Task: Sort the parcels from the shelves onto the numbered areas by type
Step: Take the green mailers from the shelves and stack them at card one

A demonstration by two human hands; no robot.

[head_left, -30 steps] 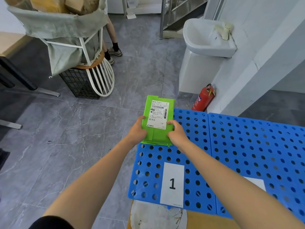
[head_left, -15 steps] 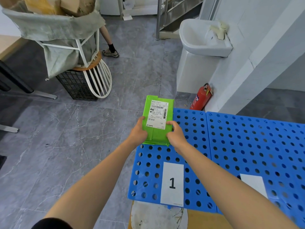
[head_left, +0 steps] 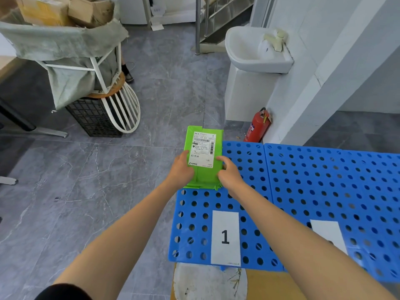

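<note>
A grey marbled tile floor point(head_left: 86, 180) fills the left of the view. At the lower right lie two blue perforated plastic panels side by side: the left blue panel point(head_left: 194, 224) and the right blue panel point(head_left: 324, 180). At the upper left a grey fabric sack point(head_left: 65, 46) hangs on a white metal frame with cardboard boxes in it, above a black plastic crate point(head_left: 93, 118). A white ceramic sink point(head_left: 259, 63) juts from the wall at the upper right, and a red fire extinguisher point(head_left: 258, 126) stands on the floor below it.

The green plastic mailer parcel point(head_left: 205, 176), with a white shipping label facing up, is at the far left corner of the left blue panel, its far end reaching out over the floor. Whether it touches the panel cannot be told.

A white paper sheet printed "1" point(head_left: 225, 237) lies at that panel's near edge.

The left hand point(head_left: 180, 169) grips the parcel's left edge and the right hand point(head_left: 229, 172) its right edge, thumbs on top and fingers curled beneath.
</note>
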